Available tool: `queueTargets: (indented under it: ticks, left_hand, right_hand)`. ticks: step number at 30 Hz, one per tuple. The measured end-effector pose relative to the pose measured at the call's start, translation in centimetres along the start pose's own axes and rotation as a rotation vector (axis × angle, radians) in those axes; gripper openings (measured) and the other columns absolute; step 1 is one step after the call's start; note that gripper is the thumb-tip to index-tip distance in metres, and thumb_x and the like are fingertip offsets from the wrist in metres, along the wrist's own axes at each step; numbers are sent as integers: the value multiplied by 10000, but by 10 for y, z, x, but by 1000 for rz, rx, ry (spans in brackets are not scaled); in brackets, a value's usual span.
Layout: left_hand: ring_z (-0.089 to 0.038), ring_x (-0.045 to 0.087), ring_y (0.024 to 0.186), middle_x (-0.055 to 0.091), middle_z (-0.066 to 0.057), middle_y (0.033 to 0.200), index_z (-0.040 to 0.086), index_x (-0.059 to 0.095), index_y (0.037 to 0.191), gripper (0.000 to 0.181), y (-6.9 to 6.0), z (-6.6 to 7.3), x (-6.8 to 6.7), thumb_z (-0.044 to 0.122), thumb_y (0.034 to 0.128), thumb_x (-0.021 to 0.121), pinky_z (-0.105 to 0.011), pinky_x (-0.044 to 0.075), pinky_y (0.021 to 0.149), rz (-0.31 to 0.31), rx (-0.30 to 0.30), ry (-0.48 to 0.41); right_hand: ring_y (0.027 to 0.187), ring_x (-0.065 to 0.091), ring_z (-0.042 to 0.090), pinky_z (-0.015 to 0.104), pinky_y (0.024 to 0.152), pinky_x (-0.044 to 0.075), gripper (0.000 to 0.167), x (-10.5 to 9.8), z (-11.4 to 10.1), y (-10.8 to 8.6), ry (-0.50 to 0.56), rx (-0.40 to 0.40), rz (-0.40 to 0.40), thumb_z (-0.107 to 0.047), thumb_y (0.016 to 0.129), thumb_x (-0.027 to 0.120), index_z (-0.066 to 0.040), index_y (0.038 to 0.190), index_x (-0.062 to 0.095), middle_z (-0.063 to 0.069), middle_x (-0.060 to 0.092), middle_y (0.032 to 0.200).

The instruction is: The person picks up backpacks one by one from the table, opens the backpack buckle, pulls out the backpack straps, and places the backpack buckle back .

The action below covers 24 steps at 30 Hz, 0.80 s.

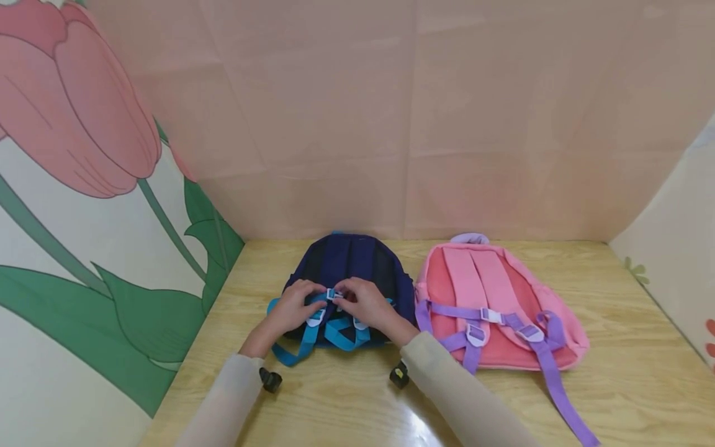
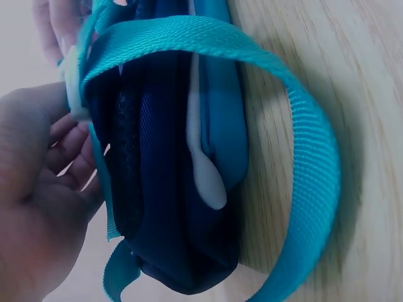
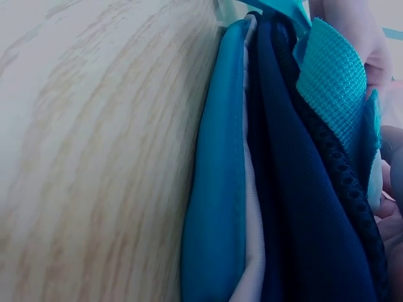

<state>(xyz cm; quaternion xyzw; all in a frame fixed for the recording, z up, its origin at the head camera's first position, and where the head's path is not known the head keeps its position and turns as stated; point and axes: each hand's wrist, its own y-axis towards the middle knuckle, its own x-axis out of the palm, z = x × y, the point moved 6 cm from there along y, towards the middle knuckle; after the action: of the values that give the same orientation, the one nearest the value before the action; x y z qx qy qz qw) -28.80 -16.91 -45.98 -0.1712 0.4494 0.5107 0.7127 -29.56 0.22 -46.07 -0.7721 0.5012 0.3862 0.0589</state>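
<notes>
A navy backpack (image 1: 357,253) with teal straps lies on the table, strap side up. Over its middle, a small white buckle (image 1: 331,293) on the teal chest strap sits between both hands. My left hand (image 1: 292,307) pinches the buckle's left side with thumb and fingers. From the right, my right hand (image 1: 368,303) pinches the buckle's other end; whether its halves are joined cannot be made out. A loose teal strap (image 2: 315,163) loops out beside the bag in the left wrist view. In the right wrist view, the bag's navy side (image 3: 302,189) hides part of the fingers.
To the right lies a pink backpack (image 1: 466,273) with purple straps, touching or nearly touching the navy one; its white chest buckle (image 1: 491,316) is fastened. One purple strap end (image 1: 564,397) trails toward the near edge. Pinkish sheeting (image 1: 408,124) stands behind the wooden table (image 1: 324,410).
</notes>
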Motion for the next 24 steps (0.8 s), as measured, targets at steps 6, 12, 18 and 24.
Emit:
queueTargets:
  ticks: [6, 12, 18, 24]
  left_hand:
    - [-256, 604, 1068, 710, -65, 1139, 89, 723, 1191, 248, 4, 6, -2, 194, 967, 705, -457, 505, 932, 19, 43, 22]
    - [-270, 614, 1061, 719, -80, 1135, 69, 724, 1185, 239, 4, 12, -2, 168, 969, 697, -462, 511, 926, 37, 89, 10]
    - [-281, 617, 1064, 716, -97, 1127, 47, 719, 1174, 219, 4, 13, 0, 140, 979, 677, -470, 512, 930, 46, 103, -14]
    - [-288, 616, 1088, 708, -102, 1160, 50, 706, 1203, 240, 4, 12, 4, 163, 997, 654, -483, 503, 949, 37, 81, -31]
  right_hand:
    - [758, 564, 111, 215, 657, 503, 201, -5, 3, -1, 8, 41, 13, -194, 959, 720, -94, 1133, 722, 1, 646, 914]
    - [749, 578, 103, 215, 651, 503, 194, -6, 3, -2, -3, 23, 10, -183, 949, 730, -84, 1116, 727, 3, 646, 907]
    - [744, 574, 95, 219, 655, 501, 172, -5, 5, -1, -20, 10, 10, -173, 945, 735, -91, 1095, 731, -3, 636, 892]
    - [754, 580, 99, 227, 676, 506, 177, -5, 5, -1, -29, 27, -5, -184, 945, 735, -100, 1101, 737, -1, 643, 903]
